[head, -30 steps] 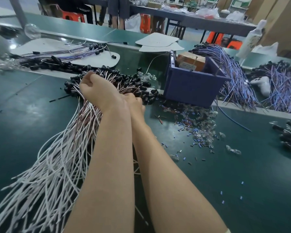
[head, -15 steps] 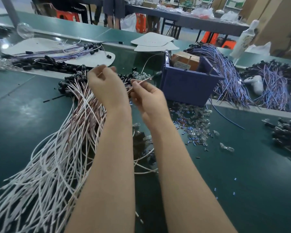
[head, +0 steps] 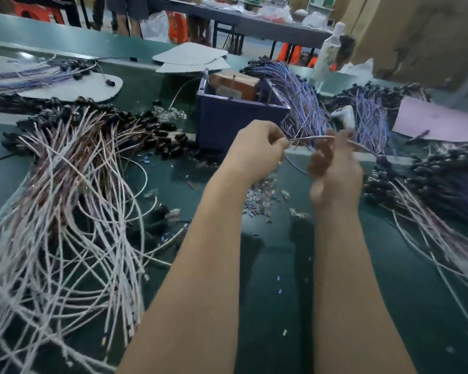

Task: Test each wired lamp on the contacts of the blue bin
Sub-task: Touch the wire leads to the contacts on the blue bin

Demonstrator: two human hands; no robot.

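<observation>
Spreading over the green table (head: 276,292) well to the left of both hands, a heap of white and brown wired lamps (head: 65,184) is seen, with black holders at its far end. Just beyond the left hand, the blue bin (head: 235,120) stands upright, and a brown box (head: 235,82) is held inside it. Small loose bits (head: 262,195) are scattered on the table under the left wrist. The left hand (head: 257,149) is raised, its fingers curled tight, and one thin lamp wire (head: 312,138) is pinched at its thumb side. This wire is stretched rightward, to the right of the bin, as far as the right hand (head: 335,171). That hand is blurred: the wire is met at its fingertips, but whether it is gripped cannot be told. Right of the right hand, a further lamp heap (head: 430,190) is spread out.
</observation>
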